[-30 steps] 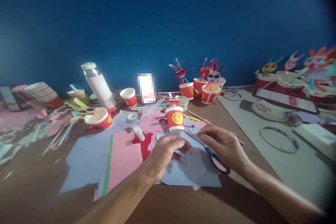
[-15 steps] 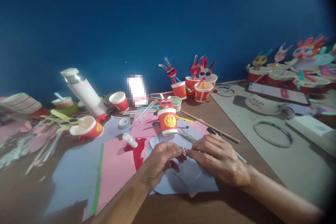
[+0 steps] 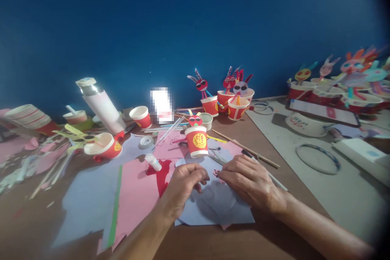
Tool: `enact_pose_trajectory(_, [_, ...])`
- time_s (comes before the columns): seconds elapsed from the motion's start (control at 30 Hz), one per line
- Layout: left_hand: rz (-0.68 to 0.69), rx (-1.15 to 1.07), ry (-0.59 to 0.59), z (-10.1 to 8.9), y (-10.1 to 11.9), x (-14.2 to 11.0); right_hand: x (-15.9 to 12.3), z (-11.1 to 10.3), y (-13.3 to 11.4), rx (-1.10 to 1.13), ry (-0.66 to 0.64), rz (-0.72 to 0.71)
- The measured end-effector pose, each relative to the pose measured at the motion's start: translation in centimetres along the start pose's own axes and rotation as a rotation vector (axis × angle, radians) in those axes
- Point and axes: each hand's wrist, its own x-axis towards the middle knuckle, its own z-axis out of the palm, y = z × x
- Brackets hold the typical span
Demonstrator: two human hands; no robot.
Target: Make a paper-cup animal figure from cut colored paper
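My right hand pinches a tiny pink paper piece with dark marks between thumb and fingertips. Just left of it, my left hand is loosely curled, its fingertips apart from the piece and nothing visible in them. Both hands are over light blue-grey paper sheets. Behind them stands a red paper cup with a yellow emblem, with a red paper face at its rim. A small white glue bottle is left of my left hand, by red paper.
Pink paper with a green strip lies at left. A white flask leans at back left near stacked cups. Several cups with paper figures stand at the back. A thin stick, a tablet and a hoop lie right.
My left hand has drawn back slightly leftward, letting go of the small pink piece. My right hand still holds it. The view has shifted a little.
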Motion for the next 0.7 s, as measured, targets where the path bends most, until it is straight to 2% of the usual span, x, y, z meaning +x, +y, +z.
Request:
enact_pose_trajectory(0.1, [-0.004,-0.023,-0.023,0.2,0.0,-0.1,0.1,0.0,-0.2,-0.028,-0.019,-0.029])
enact_pose_trajectory(0.27, [-0.09,-0.025,-0.033,0.5,-0.3,-0.1,-0.1,0.4,-0.4,-0.007,-0.04,-0.05])
enact_pose_trajectory(0.43, [-0.037,-0.024,0.003,0.2,-0.4,0.2,-0.2,0.7,-0.1,0.037,-0.01,-0.006])
enact_pose_trajectory(0.53, [0.055,0.082,0.037,-0.1,-0.3,0.2,0.0,0.8,-0.2,0.153,0.078,0.156])
enact_pose_trajectory(0.6, [0.124,0.175,0.056,-0.2,-0.2,0.1,0.3,0.8,-0.4,0.281,0.116,0.36])
enact_pose_trajectory(0.7, [0.23,0.302,0.081,0.0,-0.1,-0.2,0.7,0.9,-0.9,0.477,0.067,0.667])
